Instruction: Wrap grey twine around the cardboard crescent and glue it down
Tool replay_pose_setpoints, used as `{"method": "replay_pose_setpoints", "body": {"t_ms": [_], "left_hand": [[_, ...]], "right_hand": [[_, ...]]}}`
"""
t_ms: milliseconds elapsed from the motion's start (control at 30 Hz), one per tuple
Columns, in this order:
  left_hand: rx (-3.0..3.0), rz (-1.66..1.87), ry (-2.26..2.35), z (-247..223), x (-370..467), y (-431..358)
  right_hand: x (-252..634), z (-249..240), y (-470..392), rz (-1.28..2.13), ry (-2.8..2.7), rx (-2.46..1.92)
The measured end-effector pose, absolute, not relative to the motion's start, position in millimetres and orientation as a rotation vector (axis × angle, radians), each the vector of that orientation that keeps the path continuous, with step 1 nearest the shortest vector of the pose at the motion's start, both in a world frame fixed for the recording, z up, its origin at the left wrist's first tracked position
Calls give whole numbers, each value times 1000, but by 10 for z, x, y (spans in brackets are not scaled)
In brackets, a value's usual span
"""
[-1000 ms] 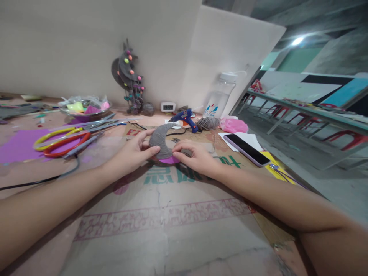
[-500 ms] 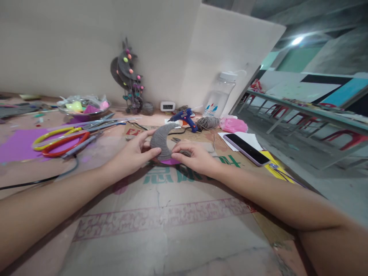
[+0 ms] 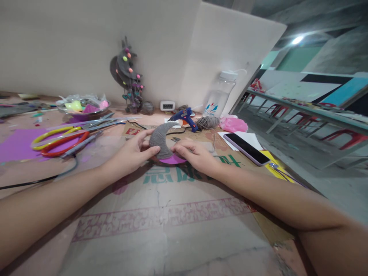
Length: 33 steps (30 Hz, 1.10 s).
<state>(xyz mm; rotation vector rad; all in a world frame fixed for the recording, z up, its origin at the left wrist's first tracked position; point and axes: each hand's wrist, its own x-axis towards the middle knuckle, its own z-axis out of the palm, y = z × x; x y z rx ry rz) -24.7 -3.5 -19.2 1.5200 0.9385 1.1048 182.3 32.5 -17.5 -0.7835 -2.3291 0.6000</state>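
Note:
In my left hand (image 3: 139, 147) is a crescent moon shape (image 3: 160, 143), gripped between thumb and fingers by its outer curve. Grey yarn covers most of it, while the lower tip shows bare purple (image 3: 174, 159). My right hand (image 3: 195, 153) is closed in a pinch beside the inner curve, on the grey yarn; the strand at the fingertips is too thin to see clearly. A ball of grey yarn (image 3: 209, 122) lies behind that hand, its loose strand trailing down toward it. Just beyond the crescent rests a blue glue gun (image 3: 185, 118).
Scissors with yellow and red handles (image 3: 64, 142) lie at left on purple sheet (image 3: 14, 143), near a bowl (image 3: 83, 115). At the back stand a decorated moon hanging (image 3: 128, 73), a clock (image 3: 167, 105) and a bottle (image 3: 218, 94). A phone (image 3: 246, 148) lies at right. Cardboard (image 3: 172, 222) covers the table.
My right hand has moved slightly right, away from the crescent, with its fingers more curled. More of the purple tip shows. The left hand keeps its hold, shifted slightly left.

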Motion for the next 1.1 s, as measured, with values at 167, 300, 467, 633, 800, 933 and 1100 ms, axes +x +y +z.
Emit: {"method": "replay_pose_setpoints", "body": {"t_ms": [167, 300, 467, 633, 800, 933, 1100], "left_hand": [[1484, 1172, 967, -198, -260, -30], [1489, 1210, 965, -202, -264, -24], [1495, 1209, 986, -197, -267, -23], [1515, 1213, 978, -197, -265, -34], [1533, 1206, 947, -194, -248, -42], [1564, 1195, 964, -204, -253, -32], [1564, 1181, 956, -210, -252, -34]], "right_hand": [[1820, -171, 308, 432, -2176, -867], [1829, -201, 323, 238, -2288, -818], [1831, -235, 358, 231, -2292, -878], [1789, -225, 354, 333, -2380, -848], [1769, -208, 328, 483, -2332, -919], [1771, -218, 324, 512, -2318, -879], [1768, -225, 312, 507, -2313, -885]]}}
